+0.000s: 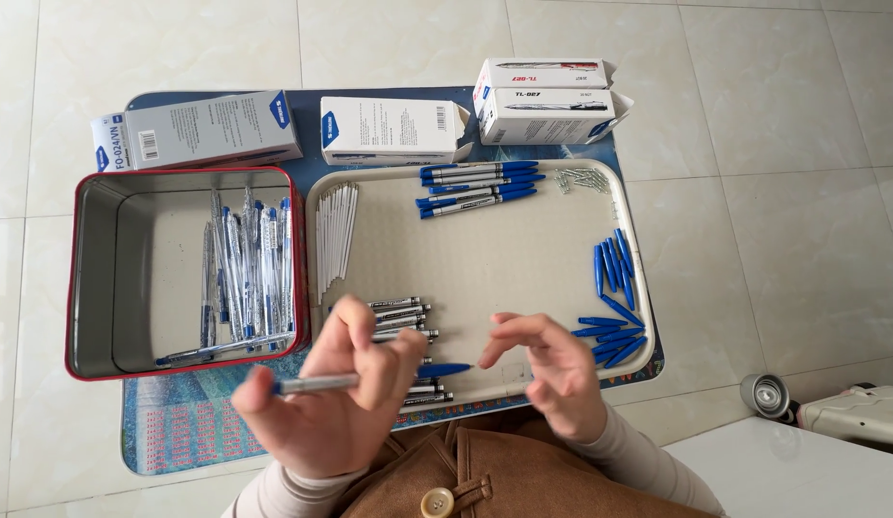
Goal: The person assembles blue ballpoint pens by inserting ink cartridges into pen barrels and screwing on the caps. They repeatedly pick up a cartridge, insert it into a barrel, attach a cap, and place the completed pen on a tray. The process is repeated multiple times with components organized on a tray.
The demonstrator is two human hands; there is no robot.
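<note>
Pen assembly, cap going on.

The left hand [326,403] pinches a nearly finished pen [369,379]; the right hand [552,369], fingers loosely curled and holding nothing, hovers just beside its blue tip. Blue caps [614,331] lie at three o'clock on the tray [485,259], finished pens [245,273] in the red tin [101,278] at ten o'clock. Next comes seating the tip squarely, I'd judge.

Below me the floor of large, glossy cream ceramic tiles [773,144] spreads out on every side, crossed by thin pale grout lines and lit by soft, even daylight that leaves only faint shadows. A low blue-topped table with a patterned surface and rounded corners [192,422] stands on those tiles right in front of me. At my lower right sits the corner of a flat white slab [782,475], and just above it lies a white device with a round grey metal end [830,408].
</note>
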